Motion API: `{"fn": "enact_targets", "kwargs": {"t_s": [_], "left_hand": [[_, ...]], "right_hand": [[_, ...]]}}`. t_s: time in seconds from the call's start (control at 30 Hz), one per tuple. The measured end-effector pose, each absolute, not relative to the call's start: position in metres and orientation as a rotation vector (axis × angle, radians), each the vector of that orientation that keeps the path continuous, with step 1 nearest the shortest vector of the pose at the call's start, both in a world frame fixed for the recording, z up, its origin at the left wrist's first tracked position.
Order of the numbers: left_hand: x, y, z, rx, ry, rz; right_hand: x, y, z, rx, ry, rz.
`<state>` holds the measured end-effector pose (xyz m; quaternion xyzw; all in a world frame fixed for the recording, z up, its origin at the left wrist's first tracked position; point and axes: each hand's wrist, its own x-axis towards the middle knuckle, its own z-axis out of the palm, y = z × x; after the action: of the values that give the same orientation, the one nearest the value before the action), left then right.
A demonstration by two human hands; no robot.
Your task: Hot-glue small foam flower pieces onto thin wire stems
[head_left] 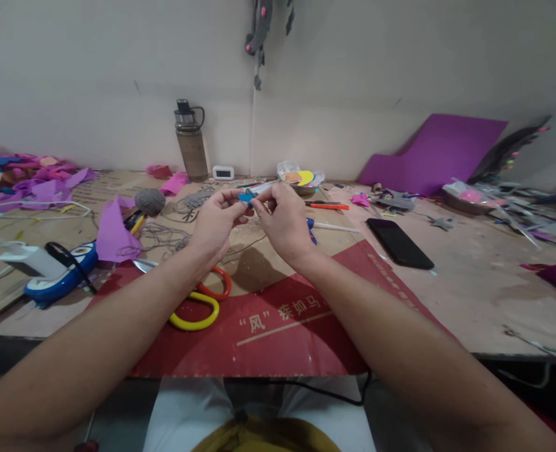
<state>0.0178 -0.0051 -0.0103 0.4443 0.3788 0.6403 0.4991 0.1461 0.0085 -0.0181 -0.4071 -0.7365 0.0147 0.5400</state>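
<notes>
A small blue piece (246,197), too small to name more exactly, is pinched between my two hands above the table. My left hand (215,220) has its thumb and fingertips closed on its left side. On the other side, my right hand (282,220) pinches at its edge with thumb and forefinger. Below my left forearm lie scissors (195,320) with one yellow and one red handle loop, their blades partly hidden by the arm. A red printed sheet (301,339) is spread under both arms.
Grey yarn (150,201) and loose thread lie left of my hands. A black phone (399,243) rests at right. A water bottle (191,144) stands by the wall, near a small white clock (223,172). Purple sheet (433,154) leans at back right; a blue power strip (61,274) sits left.
</notes>
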Motion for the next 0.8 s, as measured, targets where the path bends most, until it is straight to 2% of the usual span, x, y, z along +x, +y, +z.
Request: {"fn": "enact_targets", "kwargs": {"t_s": [0.3,0.6,0.8], "left_hand": [[0.018,0.001,-0.015,1.106,0.838,1.615],[0.015,0.003,-0.019,1.188,0.819,1.593],[0.011,0.002,-0.013,1.229,0.754,1.389]], "right_hand": [[0.144,0.007,-0.015,-1.006,-1.695,0.19],[0.15,0.022,-0.016,-1.02,-1.613,0.762],[0.161,0.024,-0.014,-1.067,-1.605,0.686]]}}
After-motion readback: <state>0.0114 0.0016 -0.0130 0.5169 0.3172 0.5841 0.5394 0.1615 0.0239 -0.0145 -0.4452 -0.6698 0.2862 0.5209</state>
